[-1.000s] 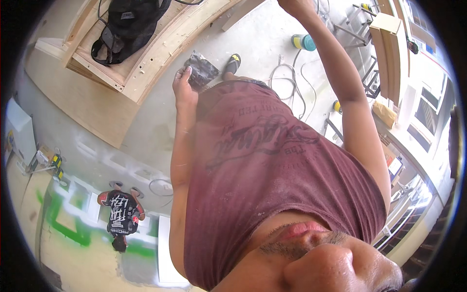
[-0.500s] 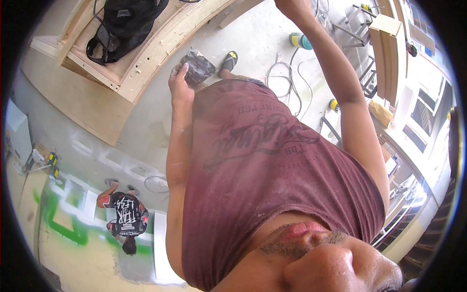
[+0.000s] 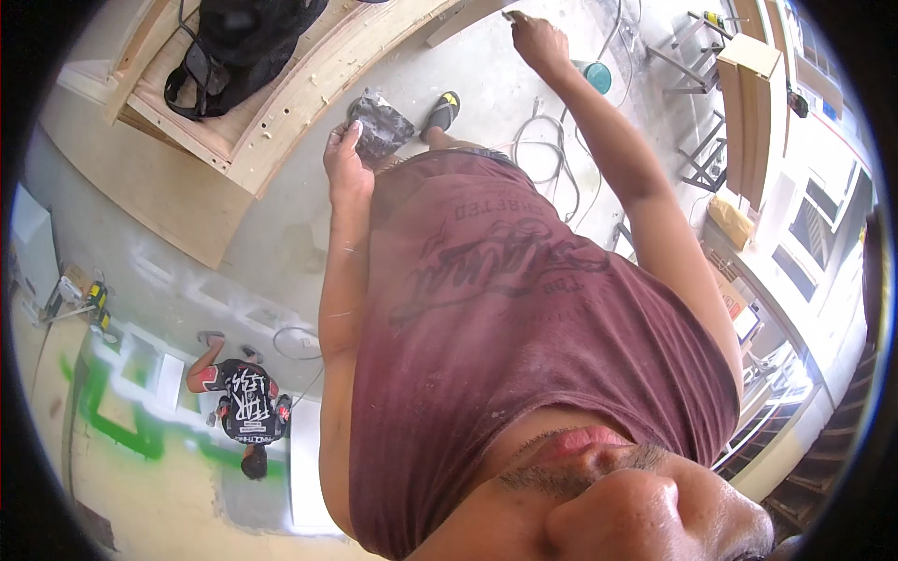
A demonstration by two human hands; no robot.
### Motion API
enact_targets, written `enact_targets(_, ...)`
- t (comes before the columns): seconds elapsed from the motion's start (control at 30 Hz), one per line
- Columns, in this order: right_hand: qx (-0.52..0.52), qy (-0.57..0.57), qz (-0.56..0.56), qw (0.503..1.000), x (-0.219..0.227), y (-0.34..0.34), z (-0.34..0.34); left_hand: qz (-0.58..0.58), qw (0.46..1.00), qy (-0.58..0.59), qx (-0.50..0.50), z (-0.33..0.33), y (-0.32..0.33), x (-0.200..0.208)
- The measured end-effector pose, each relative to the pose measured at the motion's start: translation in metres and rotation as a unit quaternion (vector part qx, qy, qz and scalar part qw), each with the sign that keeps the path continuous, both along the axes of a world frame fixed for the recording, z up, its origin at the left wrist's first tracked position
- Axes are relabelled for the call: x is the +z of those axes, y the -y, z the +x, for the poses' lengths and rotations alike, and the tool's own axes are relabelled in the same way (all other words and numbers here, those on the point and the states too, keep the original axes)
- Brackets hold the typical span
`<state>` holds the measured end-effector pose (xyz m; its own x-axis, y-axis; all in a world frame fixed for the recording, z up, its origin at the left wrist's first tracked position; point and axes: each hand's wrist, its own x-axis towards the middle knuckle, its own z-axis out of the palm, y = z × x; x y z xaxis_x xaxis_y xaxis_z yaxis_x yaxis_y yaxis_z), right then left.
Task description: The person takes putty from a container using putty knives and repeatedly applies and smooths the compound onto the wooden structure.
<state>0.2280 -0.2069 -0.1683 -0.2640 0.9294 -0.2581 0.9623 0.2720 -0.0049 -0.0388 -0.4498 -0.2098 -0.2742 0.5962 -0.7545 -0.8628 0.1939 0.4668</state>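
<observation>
My left hand is closed on the edge of a dark grey, smeared flat piece, with the thumb on top. Whitish residue shows on the fingers. The piece's exact kind is unclear. My right hand reaches out near the top edge, beside a curved wooden frame. Its fingers are bent together, and a small dark bit shows at the fingertips, too small to name. On the frame's light wooden panel lies a black fabric bag with straps, among scattered wood shavings.
A teal-lidded container and a looped grey cable are on the concrete floor. Metal stands and a wooden box-like piece are at the right. Another person stands at lower left by a white-and-green patched wall.
My right hand has come lower and leftward, so its fingers show now. My left hand keeps the dark piece in nearly the same place. The other person has shifted slightly.
</observation>
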Motion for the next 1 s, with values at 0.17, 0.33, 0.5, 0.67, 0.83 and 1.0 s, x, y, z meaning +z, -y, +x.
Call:
enact_targets(0.17,-0.059,-0.11,-0.041,0.991,0.02,0.047,0.004,-0.006,1.0,-0.019,-0.018,0.013,-0.024,0.006)
enact_targets(0.33,-0.235,-0.492,-0.051,0.837,0.057,0.097,-0.003,0.067,0.985,0.093,-0.129,0.039,-0.069,0.032)
enact_targets(0.5,-0.325,-0.695,-0.097,0.635,0.109,0.136,-0.025,0.148,0.971,0.084,-0.168,0.064,-0.112,0.087)
enact_targets(0.67,-0.286,-0.554,0.005,0.782,0.121,0.158,-0.011,0.179,0.946,0.03,-0.269,0.068,-0.123,0.099)
enact_targets(0.83,-0.305,-0.551,0.021,0.776,0.146,0.184,-0.001,0.197,0.914,0.01,-0.355,0.079,-0.122,0.099)
enact_targets(1.0,-0.319,-0.499,0.031,0.805,0.152,0.214,0.022,0.244,0.887,0.009,-0.392,0.105,-0.116,0.106)
